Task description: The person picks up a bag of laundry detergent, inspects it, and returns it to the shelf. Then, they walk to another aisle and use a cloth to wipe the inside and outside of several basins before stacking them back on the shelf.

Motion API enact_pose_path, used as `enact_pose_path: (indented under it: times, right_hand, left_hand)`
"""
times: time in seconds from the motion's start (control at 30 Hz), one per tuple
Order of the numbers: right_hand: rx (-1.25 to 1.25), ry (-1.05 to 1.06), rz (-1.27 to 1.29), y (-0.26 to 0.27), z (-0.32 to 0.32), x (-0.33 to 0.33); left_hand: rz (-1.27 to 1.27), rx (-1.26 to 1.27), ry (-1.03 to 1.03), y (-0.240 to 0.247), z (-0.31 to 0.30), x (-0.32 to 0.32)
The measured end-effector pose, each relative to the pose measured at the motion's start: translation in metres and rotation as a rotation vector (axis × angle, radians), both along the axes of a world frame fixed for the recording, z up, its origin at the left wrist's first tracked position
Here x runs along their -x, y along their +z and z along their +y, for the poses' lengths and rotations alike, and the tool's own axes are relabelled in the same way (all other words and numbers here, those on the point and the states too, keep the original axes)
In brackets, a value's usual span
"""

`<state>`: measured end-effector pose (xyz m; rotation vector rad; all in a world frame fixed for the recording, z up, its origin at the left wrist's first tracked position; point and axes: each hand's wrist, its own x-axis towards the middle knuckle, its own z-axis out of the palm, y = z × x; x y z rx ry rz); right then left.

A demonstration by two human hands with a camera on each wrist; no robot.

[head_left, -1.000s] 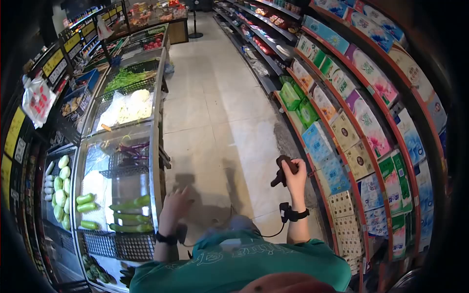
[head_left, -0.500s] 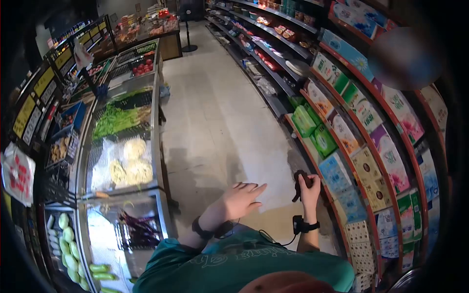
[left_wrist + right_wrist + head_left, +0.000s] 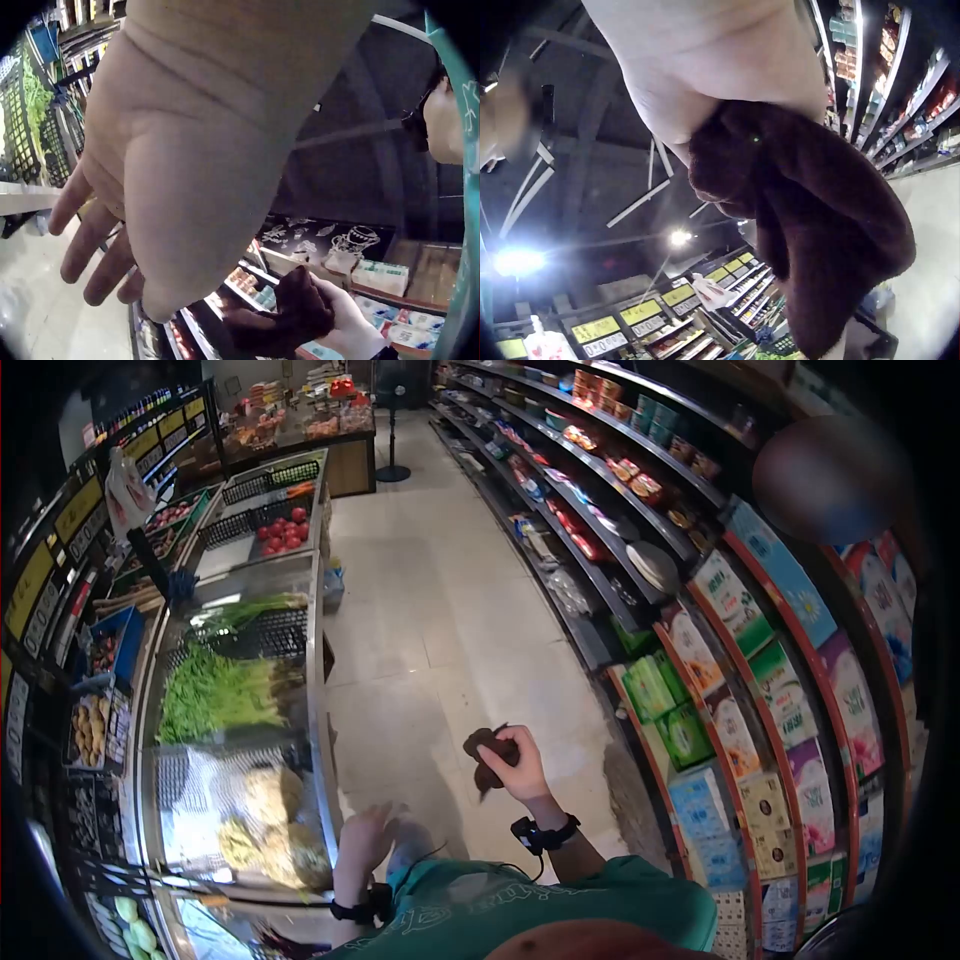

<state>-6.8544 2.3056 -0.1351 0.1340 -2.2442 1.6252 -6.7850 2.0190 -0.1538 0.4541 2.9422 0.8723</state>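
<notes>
A dark brown cloth [image 3: 490, 755] is gripped in the right hand [image 3: 522, 765] over the aisle floor, its lower end hanging loose. The right wrist view shows the same cloth [image 3: 817, 217] bunched under the palm and draping down in folds. The left hand [image 3: 367, 842] holds nothing; it hangs beside the edge of the vegetable stand, somewhat blurred in the head view. In the left wrist view the left hand [image 3: 172, 165] has its fingers extended and spread, with the right hand and the cloth [image 3: 292, 315] beyond it.
On the left runs a vegetable stand with leafy greens [image 3: 220, 695], pale bagged produce [image 3: 272, 800] and tomatoes [image 3: 284, 532]. Shelves of packaged goods [image 3: 768, 805] line the right. A black post [image 3: 393, 450] stands at the aisle's far end.
The right hand has moved left with the cloth, away from the shelves. The left hand reached across in front, then drew back left. The view has shifted along the aisle.
</notes>
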Motion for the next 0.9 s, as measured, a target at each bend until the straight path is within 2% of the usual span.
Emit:
enact_pose_path:
  times: [0.1,0.13,0.23,0.27,0.3,0.37,0.4,0.43,0.53,0.57,0.63,0.7,0.73,0.9]
  right_hand:
    - [0.052,-0.104,-0.077,0.011,-0.02,0.074]
    - [0.22,-0.076,-0.074,0.006,-0.02,0.1]
    - [0.043,-0.239,0.029,0.045,-0.012,0.154]
    - [0.033,-0.298,0.031,0.044,-0.003,0.171]
    - [0.082,-0.357,0.033,0.043,0.003,0.187]
    - [-0.011,-0.488,0.0,0.018,0.029,0.22]
    - [0.086,-0.522,-0.092,0.009,0.039,0.234]
    - [0.012,-0.576,-0.123,0.007,0.048,0.25]
    - [0.006,-0.667,-0.173,-0.003,0.076,0.304]
    - [-0.021,-0.694,-0.166,-0.009,0.088,0.328]
    - [-0.051,-0.72,-0.14,-0.008,0.105,0.381]
    - [-0.061,-0.713,-0.103,-0.003,0.117,0.445]
    - [-0.147,-0.687,-0.042,-0.004,0.117,0.478]
    - [-0.041,-0.332,-0.071,0.04,0.09,0.63]
  left_hand:
    - [0.067,0.008,-0.074,0.029,-0.008,0.101]
    - [0.099,-0.001,-0.108,0.044,-0.005,0.146]
    - [0.193,0.136,-0.344,0.06,0.006,0.254]
    - [0.228,0.085,-0.407,0.062,0.012,0.287]
    - [0.265,0.031,-0.468,0.063,0.021,0.319]
    - [0.314,-0.045,-0.574,0.06,0.049,0.38]
    - [0.32,-0.065,-0.621,0.055,0.069,0.407]
    - [0.324,-0.087,-0.665,0.05,0.085,0.427]
    - [0.142,-0.141,-0.803,0.041,0.131,0.492]
    - [0.085,-0.153,-0.829,0.02,0.142,0.52]
    - [-0.004,-0.033,-0.77,0.022,0.151,0.568]
    - [0.064,-0.01,-0.705,0.019,0.146,0.627]
    - [0.086,-0.005,-0.67,0.017,0.14,0.652]
    - [0.061,0.159,-0.435,0.008,0.109,0.771]
